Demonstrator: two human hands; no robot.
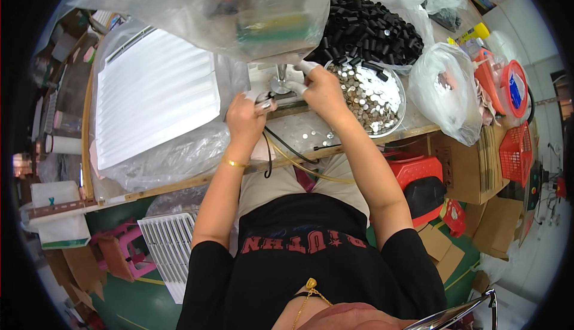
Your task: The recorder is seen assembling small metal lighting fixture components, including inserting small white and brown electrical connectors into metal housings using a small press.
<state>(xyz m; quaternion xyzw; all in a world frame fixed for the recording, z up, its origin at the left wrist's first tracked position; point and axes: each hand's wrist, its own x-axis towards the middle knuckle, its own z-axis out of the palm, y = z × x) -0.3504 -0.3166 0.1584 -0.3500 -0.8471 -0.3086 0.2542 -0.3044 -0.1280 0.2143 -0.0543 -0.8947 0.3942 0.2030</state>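
My left hand is closed around small shiny metallic pieces with some black on them; their exact kind is unclear. To its right stands a small bench press with a metal post and round base, its upper part hidden behind clear plastic sheeting. My right hand reaches in at the press from the right. Its thumb and forefinger wear white finger covers and are spread apart, with nothing visible between them. Close beside that hand lies a round tray of small silvery discs. Behind it is a heap of short black tubes.
White ribbed trays lie on plastic at the left of the bench. A clear plastic bag sits at the right, near a red basket. Loose discs and a black cable are by the front edge. Below right is a red stool.
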